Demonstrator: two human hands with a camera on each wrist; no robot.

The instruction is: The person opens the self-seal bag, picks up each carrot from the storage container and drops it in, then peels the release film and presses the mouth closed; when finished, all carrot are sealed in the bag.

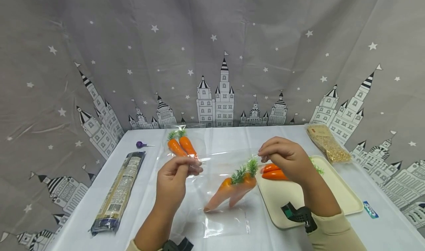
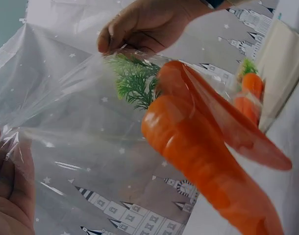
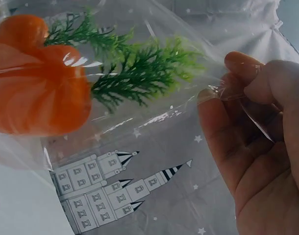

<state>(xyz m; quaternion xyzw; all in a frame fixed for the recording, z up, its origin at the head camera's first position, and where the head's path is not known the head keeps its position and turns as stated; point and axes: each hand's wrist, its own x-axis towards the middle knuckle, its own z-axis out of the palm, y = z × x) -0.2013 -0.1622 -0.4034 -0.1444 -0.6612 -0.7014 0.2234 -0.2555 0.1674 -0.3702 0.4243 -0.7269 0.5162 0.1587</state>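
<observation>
A clear plastic bag [image 1: 216, 181] hangs between my two hands above the table, with two toy carrots [image 1: 232, 189] with green tops inside it. My left hand [image 1: 174, 177] pinches the bag's upper left corner between thumb and fingers. At the upper right corner, my right hand [image 1: 287, 157] pinches the film, as the right wrist view shows with the thumb [image 3: 267, 83] against the fingers. In the left wrist view the carrots [image 2: 188, 152] lie slanted in the bag, their leaves [image 2: 135, 81] near the right hand.
Behind my left hand lies another clear bag with two carrots [image 1: 186, 146]. A cream tray [image 1: 332, 192] at right bears more carrots [image 1: 273, 174]. Around the edges are a bag of grains [image 1: 327, 142], a small blue packet [image 1: 370, 209], a long package [image 1: 119, 192] and a purple lollipop [image 1: 141, 145].
</observation>
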